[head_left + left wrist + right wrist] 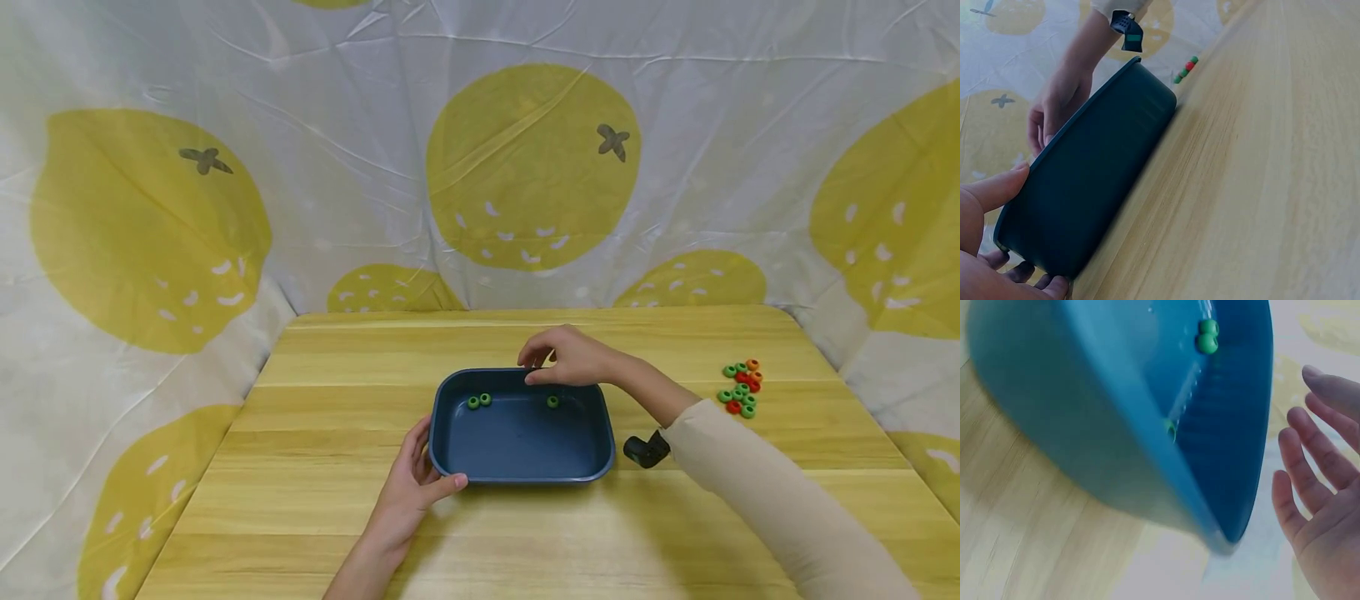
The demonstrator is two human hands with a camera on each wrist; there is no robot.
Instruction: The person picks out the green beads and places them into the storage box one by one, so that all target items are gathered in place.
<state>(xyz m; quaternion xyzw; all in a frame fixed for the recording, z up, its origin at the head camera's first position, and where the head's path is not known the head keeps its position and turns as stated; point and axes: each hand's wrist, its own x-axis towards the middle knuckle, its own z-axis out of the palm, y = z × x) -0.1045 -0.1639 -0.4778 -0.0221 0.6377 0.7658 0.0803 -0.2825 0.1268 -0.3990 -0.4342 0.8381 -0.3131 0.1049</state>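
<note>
1. Nearest the camera, between three and four o'clock from the tray's middle: a beige sleeve (780,492).
2. Eight o'clock: the left hand (408,475) grips the tray (525,446), thumb on its rim; the tray sits mid-bench (315,492).
3. One o'clock: the right hand (570,358) is by the far rim, fingers loosely curved, holding nothing visible.
4. Inside, green beads (473,403): two at ten, one past one.
5. Just before three, outside: a bead cluster (738,396), green, red, orange.

I see a curtained-off booth, the wider room untellable: lemon-print fabric (360,167) fills the frame's upper half, wood-grain tabletop (330,400) below.
</note>
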